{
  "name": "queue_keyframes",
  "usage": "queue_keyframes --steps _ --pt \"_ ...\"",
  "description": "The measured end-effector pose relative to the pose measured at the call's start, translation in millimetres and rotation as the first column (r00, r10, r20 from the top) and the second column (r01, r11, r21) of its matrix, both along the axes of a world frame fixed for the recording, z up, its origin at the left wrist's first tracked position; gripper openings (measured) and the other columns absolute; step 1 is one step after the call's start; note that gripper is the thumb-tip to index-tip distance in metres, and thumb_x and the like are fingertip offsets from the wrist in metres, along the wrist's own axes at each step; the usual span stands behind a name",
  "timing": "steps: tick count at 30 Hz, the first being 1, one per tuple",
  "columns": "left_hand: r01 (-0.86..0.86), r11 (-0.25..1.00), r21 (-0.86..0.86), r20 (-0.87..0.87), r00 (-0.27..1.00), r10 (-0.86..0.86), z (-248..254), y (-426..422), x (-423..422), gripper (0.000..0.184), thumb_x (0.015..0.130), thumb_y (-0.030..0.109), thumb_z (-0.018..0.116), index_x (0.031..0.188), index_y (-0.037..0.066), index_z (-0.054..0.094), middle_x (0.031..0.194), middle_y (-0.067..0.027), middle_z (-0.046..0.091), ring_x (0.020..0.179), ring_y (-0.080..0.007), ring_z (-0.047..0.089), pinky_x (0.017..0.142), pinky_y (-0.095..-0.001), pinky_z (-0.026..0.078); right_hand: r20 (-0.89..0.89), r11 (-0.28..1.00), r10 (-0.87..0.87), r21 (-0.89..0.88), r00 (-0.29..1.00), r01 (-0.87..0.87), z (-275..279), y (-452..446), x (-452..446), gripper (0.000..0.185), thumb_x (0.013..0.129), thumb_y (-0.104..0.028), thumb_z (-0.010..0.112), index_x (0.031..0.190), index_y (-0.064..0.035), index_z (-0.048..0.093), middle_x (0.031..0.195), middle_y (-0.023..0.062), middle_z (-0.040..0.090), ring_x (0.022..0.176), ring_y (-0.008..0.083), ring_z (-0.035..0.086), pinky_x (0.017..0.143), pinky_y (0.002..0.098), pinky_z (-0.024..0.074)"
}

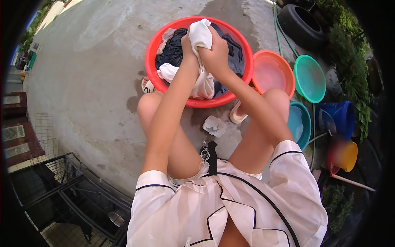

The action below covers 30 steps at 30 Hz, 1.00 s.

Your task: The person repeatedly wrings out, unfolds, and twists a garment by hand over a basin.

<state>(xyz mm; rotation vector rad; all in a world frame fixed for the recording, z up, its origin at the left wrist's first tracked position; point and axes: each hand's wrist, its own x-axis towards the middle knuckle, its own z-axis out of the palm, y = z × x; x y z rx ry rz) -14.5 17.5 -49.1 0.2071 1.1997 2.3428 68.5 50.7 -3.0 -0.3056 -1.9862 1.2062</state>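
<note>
A white cloth (200, 35) is bunched between my two hands above a large red basin (150, 53). My left hand (187, 46) is closed around its left side, and my right hand (217, 51) grips it from the right. Part of the cloth hangs below my hands toward a pale wet garment (203, 88) at the basin's near rim. Dark clothes (172, 51) lie in water in the basin, with another white piece (167, 72) at the left. My fingers are partly hidden by the cloth.
To the right stand an orange basin (291, 74), a green basin (323, 80), a teal basin (306, 136) and a blue bucket (335, 117). A small clear container (214, 126) sits on the concrete between my feet. A tire (302, 26) and hose (278, 33) are farther back; a metal frame (70, 185) is at left.
</note>
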Motion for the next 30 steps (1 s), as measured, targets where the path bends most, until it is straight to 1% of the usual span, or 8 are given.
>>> queue_keyframes --steps 6,10,11,13,14,18,24,30 --pt "0.054 0.979 -0.195 0.091 0.995 -0.037 49.2 -6.1 50.5 0.036 0.085 0.035 0.052 0.088 -0.001 0.059 0.078 -0.0052 0.058 0.065 -0.0124 0.056 0.057 -0.0268 0.044 0.134 0.938 -0.087 -0.322 0.987 0.126 -31.2 54.2 -30.2 0.025 0.074 -0.024 0.054 0.090 -0.0053 0.058 0.080 0.0179 0.062 0.076 0.0334 0.060 0.066 0.0365 0.0451" --pt "0.157 0.979 0.132 0.044 0.986 -0.164 -4.7 -5.5 -9.7 0.034 0.084 0.034 0.053 0.083 0.000 0.059 0.074 -0.0087 0.060 0.061 -0.0161 0.059 0.052 -0.0274 0.047 0.060 0.998 -0.035 -0.046 0.998 0.037 -4.8 -3.6 -1.5 0.027 0.073 -0.023 0.055 0.096 -0.0072 0.055 0.075 0.0190 0.060 0.073 0.0373 0.059 0.063 0.0373 0.0452" --pt "-0.022 0.991 -0.134 -0.336 0.942 -0.024 -26.7 3.5 -23.8 0.034 0.084 0.034 0.052 0.083 0.000 0.059 0.075 -0.0088 0.060 0.061 -0.0163 0.059 0.052 -0.0275 0.047 0.035 0.999 -0.024 -0.026 0.999 0.024 -3.3 -8.1 -1.5 0.026 0.074 -0.021 0.055 0.095 -0.0065 0.055 0.075 0.0187 0.060 0.073 0.0374 0.058 0.063 0.0372 0.0451" --pt "-0.090 0.984 -0.157 -0.286 0.957 0.043 -18.6 5.3 -11.9 0.036 0.086 0.035 0.050 0.083 0.000 0.059 0.075 -0.0084 0.060 0.061 -0.0160 0.059 0.053 -0.0278 0.046 -0.005 0.998 -0.020 -0.058 1.000 0.019 -1.2 -2.8 -4.2 0.023 0.074 -0.021 0.055 0.091 -0.0052 0.056 0.074 0.0180 0.060 0.072 0.0360 0.059 0.062 0.0366 0.0450" --pt "0.025 0.997 0.070 0.158 0.987 -0.035 17.9 -1.3 14.6 0.037 0.086 0.036 0.049 0.083 0.000 0.058 0.074 -0.0079 0.060 0.060 -0.0155 0.058 0.054 -0.0280 0.046 -0.025 0.993 -0.032 -0.111 0.999 0.029 -1.6 10.5 -11.7 0.022 0.074 -0.021 0.055 0.088 -0.0045 0.057 0.075 0.0177 0.061 0.071 0.0346 0.059 0.062 0.0362 0.0449" --pt "-0.038 0.960 -0.277 0.083 0.994 0.064 51.6 -2.8 53.3 0.043 0.088 0.037 0.047 0.090 -0.004 0.060 0.077 -0.0038 0.060 0.068 -0.0104 0.056 0.059 -0.0252 0.042 0.030 0.946 -0.138 -0.290 0.990 0.141 -28.0 43.0 -33.0 0.021 0.074 -0.022 0.057 0.086 -0.0040 0.059 0.077 0.0156 0.062 0.072 0.0301 0.061 0.063 0.0345 0.0451" --pt "-0.109 0.994 0.010 -0.055 0.993 0.109 -31.5 5.0 -28.8 0.030 0.082 0.032 0.054 0.078 0.003 0.061 0.071 -0.0063 0.060 0.060 -0.0154 0.059 0.054 -0.0279 0.048 0.068 0.993 0.074 0.086 0.995 -0.079 -4.0 -8.9 -1.8 0.029 0.071 -0.023 0.056 0.096 -0.0081 0.058 0.074 0.0168 0.061 0.067 0.0359 0.059 0.061 0.0392 0.0452" --pt "-0.077 0.960 -0.269 0.111 0.988 0.110 40.4 7.0 45.2 0.041 0.087 0.037 0.049 0.086 -0.002 0.061 0.081 -0.0066 0.061 0.073 -0.0128 0.057 0.065 -0.0262 0.044 0.152 0.951 -0.085 -0.283 0.985 0.126 -27.7 48.8 -39.0 0.030 0.073 -0.034 0.059 0.085 -0.0067 0.060 0.080 0.0163 0.063 0.077 0.0335 0.060 0.066 0.0373 0.0452"
